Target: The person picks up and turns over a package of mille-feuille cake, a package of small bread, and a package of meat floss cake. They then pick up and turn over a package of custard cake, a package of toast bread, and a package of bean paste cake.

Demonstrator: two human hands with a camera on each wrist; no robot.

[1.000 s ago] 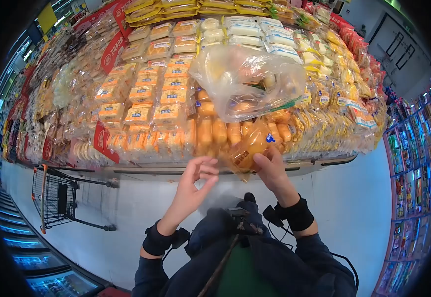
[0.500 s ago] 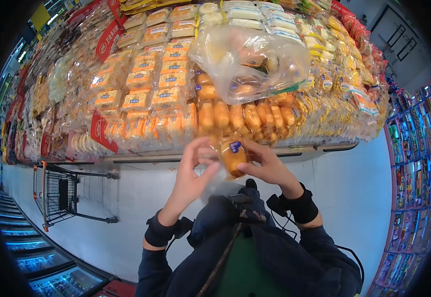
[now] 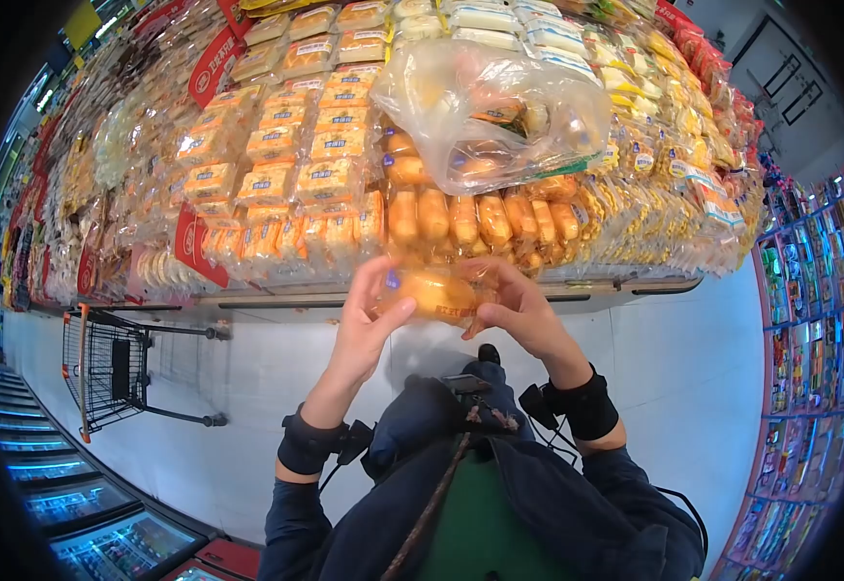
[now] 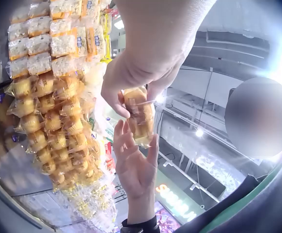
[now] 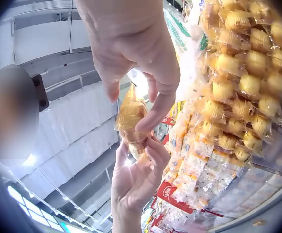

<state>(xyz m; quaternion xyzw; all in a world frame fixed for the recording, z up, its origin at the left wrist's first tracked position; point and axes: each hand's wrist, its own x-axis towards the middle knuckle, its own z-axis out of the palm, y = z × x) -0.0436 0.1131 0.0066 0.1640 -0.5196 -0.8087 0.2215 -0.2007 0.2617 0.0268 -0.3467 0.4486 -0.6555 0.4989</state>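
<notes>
A clear-wrapped golden bread roll (image 3: pixel 438 294) lies sideways between the two hands, in front of the display edge. My left hand (image 3: pixel 362 315) grips its left end; in the left wrist view, the thumb and fingers of my left hand (image 4: pixel 143 60) close on the wrapped roll (image 4: pixel 140 114). At the other end is my right hand (image 3: pixel 528 324), its fingers spread loosely around the wrapper. The right wrist view shows a fingertip of my right hand (image 5: pixel 136 53) against the package (image 5: pixel 132 116), with a gap at the thumb.
Similar wrapped rolls (image 3: pixel 462 221) fill the display front, beside orange-labelled packs (image 3: pixel 330 179). A clear plastic bag with items inside (image 3: pixel 490 116) lies on the goods. A shopping cart (image 3: pixel 117 368) stands on the floor at left; shelves (image 3: pixel 804 368) line the right side.
The roll has moved left and turned sideways. My left hand has taken hold of one end, and my right hand's hold has loosened. The view has shifted slightly over the display.
</notes>
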